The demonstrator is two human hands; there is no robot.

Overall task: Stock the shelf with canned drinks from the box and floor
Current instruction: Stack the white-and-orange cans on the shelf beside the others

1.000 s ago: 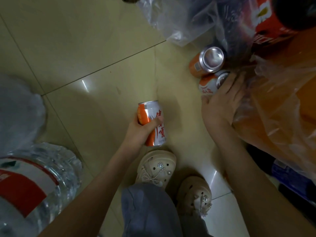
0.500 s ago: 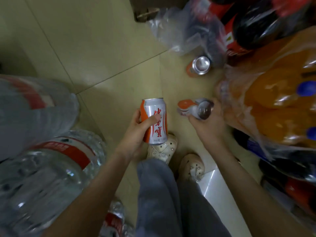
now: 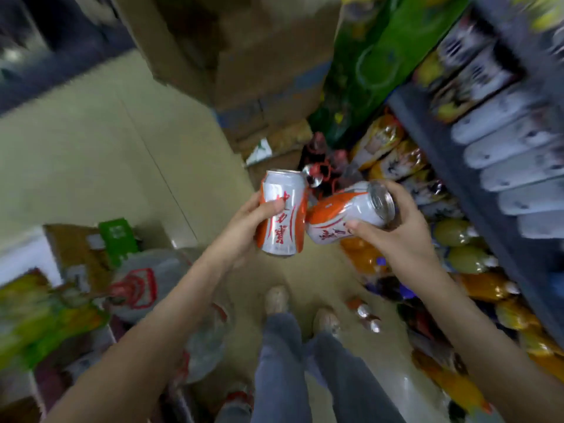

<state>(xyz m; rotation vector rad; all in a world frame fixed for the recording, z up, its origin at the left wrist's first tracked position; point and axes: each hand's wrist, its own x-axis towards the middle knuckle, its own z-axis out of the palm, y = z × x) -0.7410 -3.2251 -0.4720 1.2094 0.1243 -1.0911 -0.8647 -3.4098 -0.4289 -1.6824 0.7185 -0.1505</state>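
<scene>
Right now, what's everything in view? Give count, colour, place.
can in left hand: 1, orange and silver, upright, mid-frame
can in right hand: 1, orange and silver, tipped sideways, right next to the first
cans on floor: looks like 2 but blurred, orange and silver, by the right shoe
cardboard box: 1, brown, top centre
shelf: 1, dark, right side, holding blurred packs
water jug: 1, clear with red label, lower left
green box: 1, green, left, above the jug
shoes: 2, beige, bottom centre
left hand: 1, grips the upright can
right hand: 1, grips the tipped can
</scene>
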